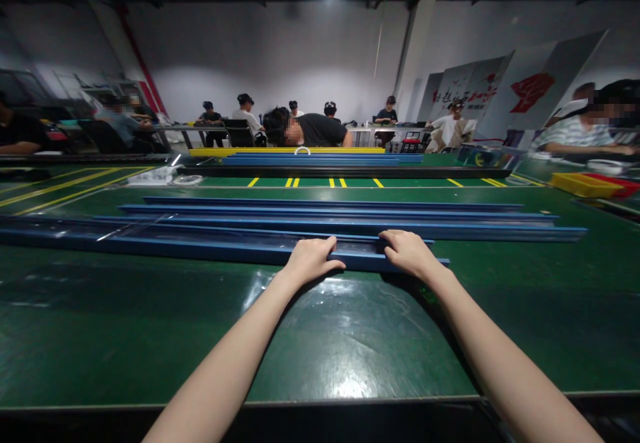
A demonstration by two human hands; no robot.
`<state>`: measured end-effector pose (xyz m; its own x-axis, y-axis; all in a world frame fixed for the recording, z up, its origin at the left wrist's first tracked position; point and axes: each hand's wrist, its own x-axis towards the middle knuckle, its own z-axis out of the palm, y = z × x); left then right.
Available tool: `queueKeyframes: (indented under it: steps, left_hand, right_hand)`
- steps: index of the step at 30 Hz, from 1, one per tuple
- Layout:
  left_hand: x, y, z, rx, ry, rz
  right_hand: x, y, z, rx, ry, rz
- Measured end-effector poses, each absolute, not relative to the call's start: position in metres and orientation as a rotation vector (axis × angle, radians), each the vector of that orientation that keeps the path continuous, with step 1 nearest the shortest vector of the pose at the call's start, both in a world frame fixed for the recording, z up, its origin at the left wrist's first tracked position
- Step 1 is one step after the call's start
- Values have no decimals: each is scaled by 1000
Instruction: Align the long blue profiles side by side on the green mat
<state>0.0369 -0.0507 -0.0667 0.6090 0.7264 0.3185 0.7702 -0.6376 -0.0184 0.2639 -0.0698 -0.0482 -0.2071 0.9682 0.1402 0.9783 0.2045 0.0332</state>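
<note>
A long blue channel profile lies across the table in front of me, running from the left edge of the view to just past my right hand. My left hand is closed over its near wall, thumb on the near side and fingers reaching over the top. Farther right, my right hand grips the same channel near its right end, with the fingertips inside it. Just behind lie several similar blue channels, roughly parallel and close together.
The green table has a shiny covering. Beyond the channels are a long black bar, a yellow bar and a white ring. Yellow and red trays stand at right. A person leans over the far side; others sit behind.
</note>
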Motion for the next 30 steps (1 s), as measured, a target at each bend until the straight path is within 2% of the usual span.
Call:
queueKeyframes:
  steps: [14,30]
  left_hand:
    - [36,-55,-68,-2618,-1132,-578]
    - [36,-56,-70,-2551,-1068,-519]
  right_hand:
    - [264,-70,-51,-1870,-2351,-263]
    - [266,-70,-53,-1833,-2332,-353]
